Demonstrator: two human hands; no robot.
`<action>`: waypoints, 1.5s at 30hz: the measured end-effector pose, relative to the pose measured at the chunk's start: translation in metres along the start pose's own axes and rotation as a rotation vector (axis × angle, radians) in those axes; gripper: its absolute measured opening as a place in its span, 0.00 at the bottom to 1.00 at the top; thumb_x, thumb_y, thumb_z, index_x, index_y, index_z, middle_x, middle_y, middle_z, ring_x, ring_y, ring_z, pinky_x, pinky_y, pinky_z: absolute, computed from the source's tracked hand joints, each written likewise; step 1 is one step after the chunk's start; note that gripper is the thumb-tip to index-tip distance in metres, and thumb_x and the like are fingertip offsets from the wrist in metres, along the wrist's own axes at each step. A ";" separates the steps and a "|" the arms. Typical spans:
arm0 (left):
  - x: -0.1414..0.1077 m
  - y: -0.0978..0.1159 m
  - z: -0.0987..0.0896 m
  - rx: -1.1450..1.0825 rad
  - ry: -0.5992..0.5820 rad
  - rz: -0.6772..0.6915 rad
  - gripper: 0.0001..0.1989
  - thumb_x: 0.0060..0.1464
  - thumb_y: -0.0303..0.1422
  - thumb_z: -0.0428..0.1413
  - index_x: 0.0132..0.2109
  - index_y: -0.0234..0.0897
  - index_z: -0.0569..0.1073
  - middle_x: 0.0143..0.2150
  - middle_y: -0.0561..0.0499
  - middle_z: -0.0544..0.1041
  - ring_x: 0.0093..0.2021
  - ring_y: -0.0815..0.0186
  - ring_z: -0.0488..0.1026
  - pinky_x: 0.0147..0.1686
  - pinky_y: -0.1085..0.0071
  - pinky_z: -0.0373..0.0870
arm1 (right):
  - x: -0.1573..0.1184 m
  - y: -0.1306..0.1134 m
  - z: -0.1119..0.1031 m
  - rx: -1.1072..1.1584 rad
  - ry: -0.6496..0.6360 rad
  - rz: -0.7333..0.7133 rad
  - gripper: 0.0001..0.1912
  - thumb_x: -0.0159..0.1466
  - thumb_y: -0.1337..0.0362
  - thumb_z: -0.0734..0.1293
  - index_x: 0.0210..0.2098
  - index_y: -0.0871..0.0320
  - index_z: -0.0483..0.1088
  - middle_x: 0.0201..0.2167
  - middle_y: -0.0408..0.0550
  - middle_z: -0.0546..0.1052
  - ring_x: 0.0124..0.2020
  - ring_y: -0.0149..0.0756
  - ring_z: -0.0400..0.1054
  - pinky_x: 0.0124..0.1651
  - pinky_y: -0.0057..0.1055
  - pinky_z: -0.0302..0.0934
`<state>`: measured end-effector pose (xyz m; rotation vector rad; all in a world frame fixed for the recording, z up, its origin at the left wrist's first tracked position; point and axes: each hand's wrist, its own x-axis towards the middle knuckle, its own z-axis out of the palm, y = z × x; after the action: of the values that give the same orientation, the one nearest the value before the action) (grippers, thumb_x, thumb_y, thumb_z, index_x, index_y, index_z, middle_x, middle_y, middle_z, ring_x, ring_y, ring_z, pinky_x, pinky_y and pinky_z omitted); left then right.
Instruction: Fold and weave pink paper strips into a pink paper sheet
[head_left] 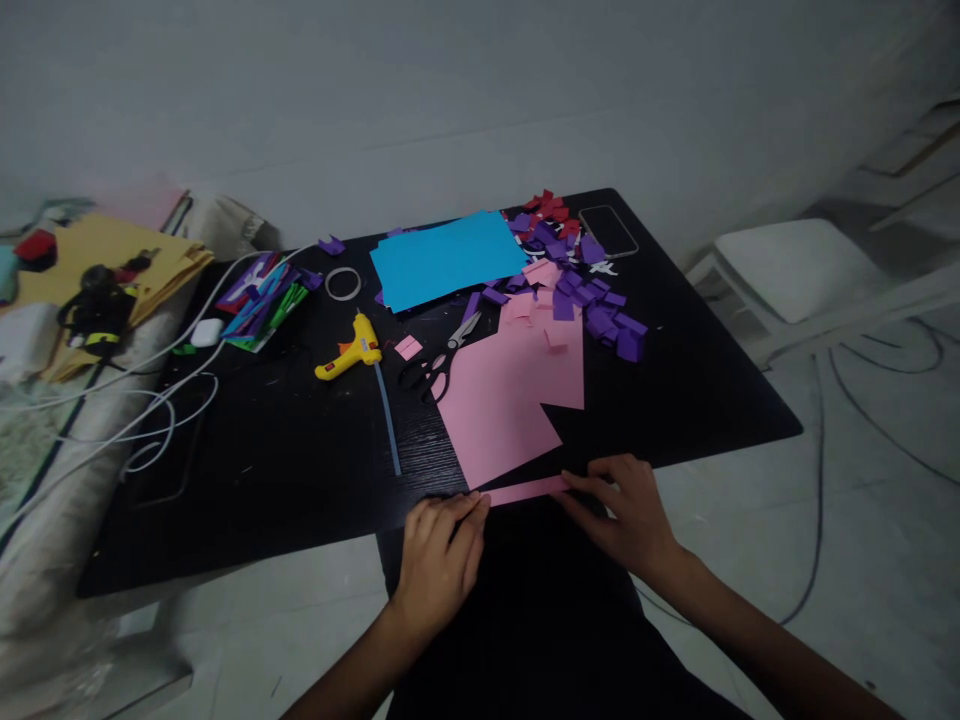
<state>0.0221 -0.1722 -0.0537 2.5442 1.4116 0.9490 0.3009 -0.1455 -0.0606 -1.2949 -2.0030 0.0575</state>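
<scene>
Pink paper strip (525, 490) spans between both hands, fingertips touching its ends.

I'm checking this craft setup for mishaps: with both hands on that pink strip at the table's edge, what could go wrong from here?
1. The pink strip is pinched between the left hand and right hand right at the table edge; it could crease or tear.
2. The scissors lie partly on the pink sheet; tugging the sheet might drag them.
3. The glue gun sits near white cables; a snag could pull it off.
</scene>
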 end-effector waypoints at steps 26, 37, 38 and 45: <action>0.157 -0.077 -0.026 -0.845 0.118 -0.523 0.10 0.64 0.40 0.61 0.41 0.37 0.74 0.30 0.52 0.81 0.29 0.67 0.77 0.31 0.71 0.73 | 0.174 -0.015 0.054 1.171 -0.301 0.523 0.18 0.60 0.53 0.76 0.46 0.55 0.78 0.31 0.44 0.76 0.27 0.32 0.67 0.32 0.32 0.64; 0.188 -0.100 0.006 -1.081 -0.089 -0.579 0.22 0.57 0.52 0.64 0.35 0.35 0.77 0.28 0.48 0.83 0.27 0.65 0.78 0.31 0.69 0.75 | 0.217 -0.002 0.097 1.244 -0.282 0.559 0.17 0.59 0.51 0.76 0.26 0.57 0.74 0.20 0.40 0.70 0.25 0.31 0.62 0.32 0.30 0.57; 0.185 -0.101 0.006 -1.062 -0.107 -0.579 0.22 0.58 0.52 0.64 0.35 0.35 0.77 0.27 0.48 0.82 0.26 0.65 0.78 0.30 0.70 0.74 | 0.218 0.002 0.097 1.227 -0.293 0.558 0.17 0.59 0.51 0.76 0.25 0.58 0.74 0.21 0.40 0.70 0.25 0.31 0.62 0.32 0.30 0.57; 0.174 -0.105 0.006 -0.977 -0.156 -0.588 0.17 0.62 0.46 0.62 0.34 0.35 0.77 0.25 0.48 0.82 0.23 0.68 0.75 0.23 0.74 0.70 | 0.221 0.031 0.101 1.277 -0.205 0.646 0.18 0.56 0.52 0.79 0.24 0.57 0.73 0.22 0.40 0.70 0.25 0.29 0.60 0.31 0.31 0.54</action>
<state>0.0143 0.0274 -0.0128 1.3630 1.1222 0.9524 0.2162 0.0815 -0.0239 -0.9502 -1.1110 1.5273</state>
